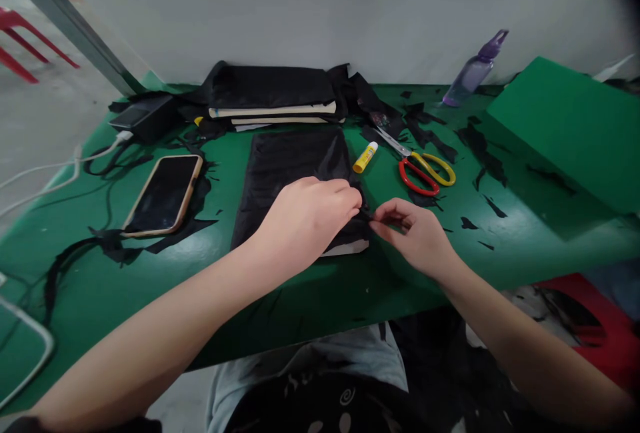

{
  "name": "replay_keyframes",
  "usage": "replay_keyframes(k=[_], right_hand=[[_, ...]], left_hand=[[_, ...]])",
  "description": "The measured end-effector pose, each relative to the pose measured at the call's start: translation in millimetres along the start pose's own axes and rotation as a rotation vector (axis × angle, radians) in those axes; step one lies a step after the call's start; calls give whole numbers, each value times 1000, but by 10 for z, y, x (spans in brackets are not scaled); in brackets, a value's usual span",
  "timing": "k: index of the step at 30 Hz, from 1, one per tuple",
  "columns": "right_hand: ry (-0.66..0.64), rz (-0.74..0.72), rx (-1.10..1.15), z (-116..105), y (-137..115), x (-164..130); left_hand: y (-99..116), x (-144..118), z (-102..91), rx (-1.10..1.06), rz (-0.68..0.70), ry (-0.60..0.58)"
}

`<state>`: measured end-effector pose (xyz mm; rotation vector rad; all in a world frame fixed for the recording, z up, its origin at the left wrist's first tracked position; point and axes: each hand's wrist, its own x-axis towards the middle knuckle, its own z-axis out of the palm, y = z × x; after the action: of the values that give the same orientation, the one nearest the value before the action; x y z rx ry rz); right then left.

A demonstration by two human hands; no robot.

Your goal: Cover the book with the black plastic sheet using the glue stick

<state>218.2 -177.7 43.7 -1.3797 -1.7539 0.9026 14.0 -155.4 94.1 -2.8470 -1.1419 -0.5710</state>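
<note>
A book wrapped in thin black material point(295, 159) lies flat in front of me, its white page edge showing at the near right corner. My left hand point(315, 213) rests across it, fingers closed on the black covering at the book's right edge; the fingertips are partly hidden. Just to the right, my right hand point(417, 229) pinches a loose edge of the same covering between thumb and forefinger. Beyond the hands lie a yellow glue stick point(365, 157) and scissors point(419, 165) with one red and one yellow handle.
Black-covered books point(273, 86) are stacked by the wall. A phone point(164, 194) and a black power adapter point(143, 118) with white cables sit left. A purple bottle point(470, 76) and green board point(570, 126) stand right. Black scraps point(483, 149) litter the green table point(525, 246).
</note>
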Motion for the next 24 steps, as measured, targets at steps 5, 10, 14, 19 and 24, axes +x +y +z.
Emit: replay_keyframes(k=[5, 10, 14, 19, 24], right_hand=[[126, -371, -373, -20, 15, -134], [107, -125, -72, 5, -61, -177], [-108, 219, 496, 6, -32, -109], [-375, 397, 774, -41, 89, -47], [-337, 462, 845, -102, 138, -28]], left_hand=[[5, 5, 26, 23, 25, 18], [19, 8, -11, -37, -26, 5], [23, 6, -47, -82, -59, 23], [37, 3, -52, -60, -53, -1], [59, -4, -18, -13, -20, -6]])
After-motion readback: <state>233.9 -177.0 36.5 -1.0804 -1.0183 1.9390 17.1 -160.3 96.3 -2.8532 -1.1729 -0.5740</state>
